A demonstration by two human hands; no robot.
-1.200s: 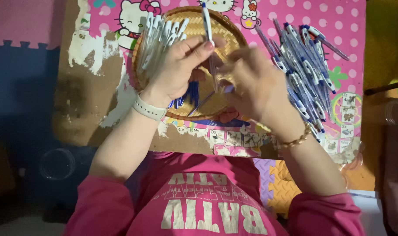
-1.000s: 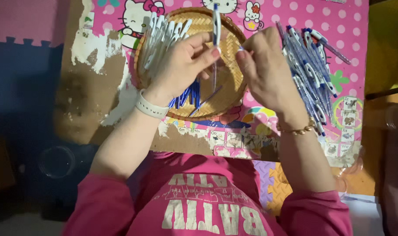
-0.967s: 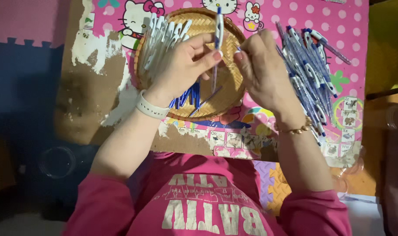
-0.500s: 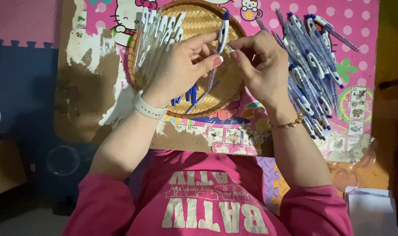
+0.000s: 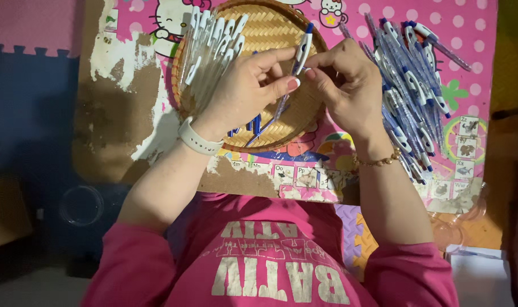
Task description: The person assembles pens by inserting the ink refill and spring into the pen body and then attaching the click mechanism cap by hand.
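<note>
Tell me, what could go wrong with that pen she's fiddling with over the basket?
The pen is pinched only by fingertips of the left hand and right hand, so it might slip into the woven basket. A wrist could also nudge the white pen parts resting on the basket's rim, or scatter the pile of blue pens beside it.

**What the view keeps back**

The woven tray runs off the top edge, its far rim unseen. The left hand covers the tray's middle, so the blue pieces beneath it show only as tips. The pen is pinched where both hands meet (the right hand's fingers hide that part of its barrel). The far ends of the pen pile at right are too crowded to count.
</note>
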